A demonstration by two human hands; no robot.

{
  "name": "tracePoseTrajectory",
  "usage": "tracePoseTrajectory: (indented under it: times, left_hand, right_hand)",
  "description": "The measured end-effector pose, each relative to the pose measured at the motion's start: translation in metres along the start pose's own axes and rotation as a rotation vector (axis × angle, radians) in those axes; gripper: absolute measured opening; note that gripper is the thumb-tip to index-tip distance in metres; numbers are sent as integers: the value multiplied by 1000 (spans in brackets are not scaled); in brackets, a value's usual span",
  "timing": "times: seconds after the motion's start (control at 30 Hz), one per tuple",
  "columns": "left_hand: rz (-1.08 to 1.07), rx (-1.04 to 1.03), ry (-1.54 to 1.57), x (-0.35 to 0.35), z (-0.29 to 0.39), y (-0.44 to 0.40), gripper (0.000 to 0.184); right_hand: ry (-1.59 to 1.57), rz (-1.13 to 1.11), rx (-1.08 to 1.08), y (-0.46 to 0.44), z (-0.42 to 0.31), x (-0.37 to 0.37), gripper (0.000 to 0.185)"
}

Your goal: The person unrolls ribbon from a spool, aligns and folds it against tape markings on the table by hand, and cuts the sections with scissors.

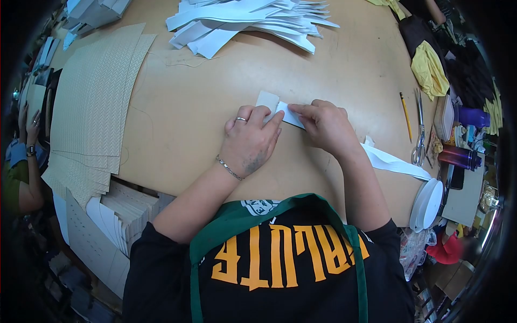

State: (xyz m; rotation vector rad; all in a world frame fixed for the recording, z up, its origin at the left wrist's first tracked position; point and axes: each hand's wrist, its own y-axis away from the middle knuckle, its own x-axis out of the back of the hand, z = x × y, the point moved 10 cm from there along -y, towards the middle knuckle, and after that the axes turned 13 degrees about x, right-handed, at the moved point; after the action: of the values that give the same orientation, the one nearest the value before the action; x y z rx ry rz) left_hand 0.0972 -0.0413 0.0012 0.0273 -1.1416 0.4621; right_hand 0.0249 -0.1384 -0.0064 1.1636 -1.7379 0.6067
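Note:
Near the middle of the table, my left hand (249, 139) presses a small pale card piece (267, 99) down with curled fingers. A ring and a chain bracelet are on this hand. My right hand (327, 125) holds a short white strip (291, 114) with its thumb and fingers, right beside the card piece. The strip has a dark lower edge, and its right end is hidden under my right hand. The two hands' fingertips nearly meet where strip and card piece come together. Past my right forearm, a white band (398, 163) reaches a white roll (428, 204) at the table edge.
A pile of white cut strips (247, 24) lies at the back. Woven-patterned sheets (91, 91) cover the left side. Scissors (419, 129) and a pencil (405, 116) lie at right, near a purple bottle (458, 156). Another person's arm (33, 161) shows at far left.

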Motion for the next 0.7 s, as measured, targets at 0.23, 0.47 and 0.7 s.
tracePoseTrajectory:
  times: [0.23, 0.47, 0.7]
  left_hand:
    - [7, 2, 11, 0, 0, 0, 33]
    - [6, 4, 1, 1, 0, 0, 32]
    - [11, 1, 6, 1, 0, 0, 32]
  right_hand:
    - [18, 29, 12, 0, -1, 1, 24]
    - [9, 26, 9, -1, 1, 1, 25]
    - [45, 119, 79, 0, -2, 4, 25]
